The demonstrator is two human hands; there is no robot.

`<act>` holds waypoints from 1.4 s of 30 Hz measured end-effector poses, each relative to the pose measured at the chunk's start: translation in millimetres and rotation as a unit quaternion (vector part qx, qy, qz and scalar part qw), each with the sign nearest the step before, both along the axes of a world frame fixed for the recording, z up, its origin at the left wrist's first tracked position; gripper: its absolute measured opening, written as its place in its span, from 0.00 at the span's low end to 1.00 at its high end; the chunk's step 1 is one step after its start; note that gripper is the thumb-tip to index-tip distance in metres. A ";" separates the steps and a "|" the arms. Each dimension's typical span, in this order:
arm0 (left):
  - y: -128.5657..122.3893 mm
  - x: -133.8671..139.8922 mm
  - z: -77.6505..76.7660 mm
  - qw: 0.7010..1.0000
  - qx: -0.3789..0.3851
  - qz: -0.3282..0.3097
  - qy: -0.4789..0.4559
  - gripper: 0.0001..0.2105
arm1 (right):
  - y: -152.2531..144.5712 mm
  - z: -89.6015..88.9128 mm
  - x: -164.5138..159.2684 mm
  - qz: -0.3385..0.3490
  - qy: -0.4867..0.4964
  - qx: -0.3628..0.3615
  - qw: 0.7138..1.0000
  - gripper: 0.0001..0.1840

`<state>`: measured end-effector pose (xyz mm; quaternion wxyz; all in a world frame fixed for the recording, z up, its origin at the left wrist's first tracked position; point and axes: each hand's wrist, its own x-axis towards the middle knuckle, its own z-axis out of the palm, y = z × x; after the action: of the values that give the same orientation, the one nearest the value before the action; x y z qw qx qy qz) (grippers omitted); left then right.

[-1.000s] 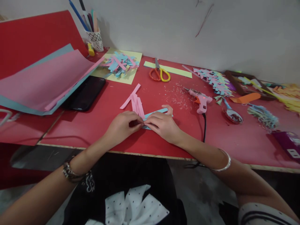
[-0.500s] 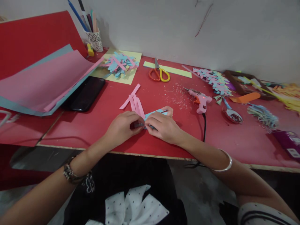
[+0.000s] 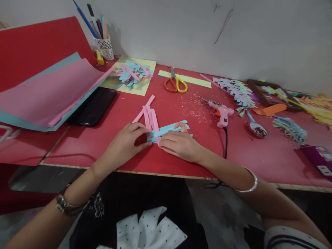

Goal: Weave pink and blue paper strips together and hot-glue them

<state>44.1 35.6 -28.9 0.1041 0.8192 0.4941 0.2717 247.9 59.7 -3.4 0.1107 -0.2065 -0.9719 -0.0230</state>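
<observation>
Light-blue paper strips (image 3: 168, 128) lie side by side on the red table, with pink paper strips (image 3: 153, 119) woven or laid across their left part. My left hand (image 3: 127, 141) has its index finger and thumb on either side of the blue strips' left end. Over the right part of the strips rests my right hand (image 3: 181, 143); its fingertips press near the lower end of a pink strip, and one finger reaches over the upper blue strip. The palm hides part of the strips. More pink strips fan out beyond the hands.
A pink glue gun (image 3: 221, 111) with a black cord stands to the right. Farther back are scissors (image 3: 175, 83), a heap of cut paper (image 3: 135, 72) and a pen cup (image 3: 104, 47). A phone (image 3: 94, 107) and coloured sheets (image 3: 52, 91) lie left; a spoon (image 3: 256, 129) lies right.
My left hand has moved a little left and opened wider, from pinching near the right fingertips to the strips' left end. More of the blue and pink strips now shows, lying flat.
</observation>
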 end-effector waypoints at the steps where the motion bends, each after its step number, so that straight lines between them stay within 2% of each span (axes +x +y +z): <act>1: 0.6 0.7 -0.3 1.000 -0.006 -0.011 -0.006 0.14 | 0.3 -0.8 0.0 0.001 0.004 -0.005 1.000 0.18; 8: 0.5 4.1 -0.1 0.998 -0.030 -0.033 -0.037 0.14 | 1.0 -0.8 2.2 -0.004 0.044 -0.062 0.997 0.13; 11: -0.1 3.5 0.8 0.998 -0.035 -0.038 -0.040 0.14 | 0.2 3.4 3.6 -0.062 0.054 -0.049 0.995 0.12; 13: 0.0 2.8 0.7 0.998 -0.035 -0.044 -0.032 0.13 | 0.4 5.3 3.7 -0.103 0.054 -0.046 0.992 0.16; 15: 0.6 2.1 0.0 0.998 -0.027 -0.051 -0.023 0.12 | 1.3 5.8 3.2 -0.120 0.040 -0.073 0.989 0.17; 19: 2.6 2.0 -0.1 0.998 -0.012 -0.062 -0.020 0.12 | 4.1 5.3 1.5 -0.117 0.027 -0.167 0.979 0.13; 22: 4.1 3.3 1.9 0.997 -0.023 -0.073 -0.028 0.13 | 6.7 4.7 0.9 -0.119 0.041 -0.199 0.972 0.11; 29: 4.8 4.3 3.3 0.995 -0.035 -0.079 -0.045 0.13 | 11.6 3.4 -1.7 -0.119 0.053 -0.216 0.968 0.07; 42: 4.7 1.3 -1.6 0.995 -0.026 -0.089 -0.037 0.13 | 17.4 5.2 3.8 -0.083 0.057 -0.248 0.964 0.06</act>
<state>45.5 40.3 -30.5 0.1672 0.8466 0.4217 0.2782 251.8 77.1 1.9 0.1089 -0.3085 -0.9187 0.2213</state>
